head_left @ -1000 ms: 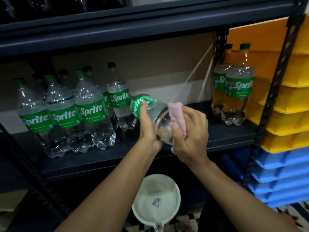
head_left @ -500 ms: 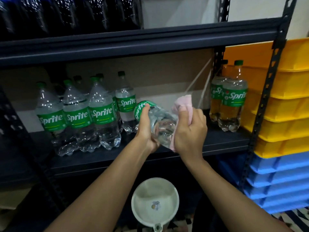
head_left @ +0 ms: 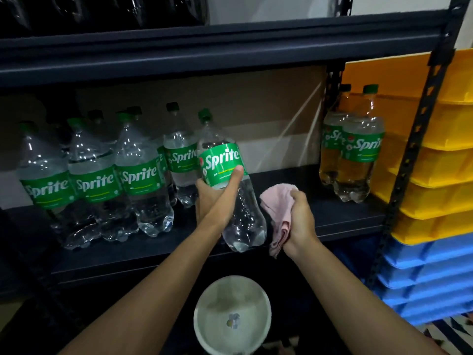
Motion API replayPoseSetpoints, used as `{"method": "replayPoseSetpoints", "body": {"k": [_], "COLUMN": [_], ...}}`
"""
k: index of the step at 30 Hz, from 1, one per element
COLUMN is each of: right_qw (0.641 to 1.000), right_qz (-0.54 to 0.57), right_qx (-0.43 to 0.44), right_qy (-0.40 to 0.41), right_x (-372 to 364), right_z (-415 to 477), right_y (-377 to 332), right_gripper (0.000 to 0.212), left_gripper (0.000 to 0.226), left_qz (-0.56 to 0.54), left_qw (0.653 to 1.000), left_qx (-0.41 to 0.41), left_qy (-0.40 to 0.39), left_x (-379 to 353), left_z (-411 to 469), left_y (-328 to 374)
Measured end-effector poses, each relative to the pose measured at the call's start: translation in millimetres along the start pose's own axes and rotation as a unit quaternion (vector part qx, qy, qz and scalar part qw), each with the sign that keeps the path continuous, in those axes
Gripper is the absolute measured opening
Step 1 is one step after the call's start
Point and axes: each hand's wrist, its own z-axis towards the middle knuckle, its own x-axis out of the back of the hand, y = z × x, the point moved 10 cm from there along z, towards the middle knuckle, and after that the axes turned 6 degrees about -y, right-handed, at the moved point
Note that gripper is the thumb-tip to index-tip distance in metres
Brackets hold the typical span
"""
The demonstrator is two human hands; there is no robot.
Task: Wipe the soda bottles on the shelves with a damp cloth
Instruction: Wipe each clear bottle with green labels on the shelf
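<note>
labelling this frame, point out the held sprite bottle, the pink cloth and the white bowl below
held sprite bottle (head_left: 220, 162): head view, on its green label
pink cloth (head_left: 278, 201): head view, on the bunched upper part
white bowl (head_left: 230, 295): head view, on its bare inner wall

The left hand (head_left: 212, 198) and right hand (head_left: 300, 216) are bare, on bare, slender forearms (head_left: 153, 290).
</note>
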Motion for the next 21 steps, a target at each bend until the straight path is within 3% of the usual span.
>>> {"method": "replayPoseSetpoints", "body": {"k": [2, 3, 4, 5, 6, 7, 8, 9, 11, 13, 17, 21], "right_qw": [0.978, 0.931, 0.842, 0.722, 0.605, 0.517, 0.465, 0.444, 0.468, 0.495, 0.498, 0.507], "right_qz": [-0.182, -0.316, -0.466, -0.607, -0.719, -0.799, -0.848, -0.871, -0.872, -0.861, -0.862, -0.86], "right_qx": [0.099, 0.182, 0.269, 0.328, 0.339, 0.307, 0.255, 0.209, 0.139, 0.114, 0.096, 0.061], "right_qy": [0.013, 0.022, 0.037, 0.05, 0.044, 0.025, 0.001, -0.02, -0.039, -0.036, -0.016, -0.012], "right_x": [1, -4, -12, -24, -33, -34, -26, -19, -6, 1, -1, 0], "right_z": [9, 8, 7, 8, 16, 28, 42, 50, 52, 52, 51, 51], "right_y": [-33, -53, -69, -71, -59, -39, -14, 6, 33, 47, 49, 46], "right_gripper": [0.024, 0.025, 0.028, 0.031, 0.035, 0.04, 0.043, 0.045, 0.051, 0.056, 0.082, 0.063], "left_gripper": [0.079, 0.076, 0.074, 0.072, 0.071, 0.073, 0.076, 0.078, 0.081, 0.088, 0.101, 0.116], "left_qz": [0.023, 0.026, 0.032, 0.039, 0.049, 0.056, 0.061, 0.064, 0.072, 0.082, 0.08, 0.068], "left_qw": [0.999, 0.999, 0.998, 0.998, 0.996, 0.995, 0.993, 0.992, 0.988, 0.984, 0.981, 0.988], "left_qx": [-0.019, -0.028, -0.035, -0.044, -0.054, -0.066, -0.074, -0.081, -0.096, -0.123, -0.148, -0.135], "left_qy": [0.018, 0.027, 0.033, 0.039, 0.048, 0.058, 0.068, 0.079, 0.095, 0.103, 0.092, 0.043], "left_x": [5, 7, 8, 9, 11, 12, 14, 14, 15, 13, 5, 1], "left_z": [8, 13, 19, 24, 26, 29, 29, 32, 35, 36, 35, 40], "left_y": [1, 0, -2, -4, -6, -6, -8, -10, -12, -11, -15, -17]}}
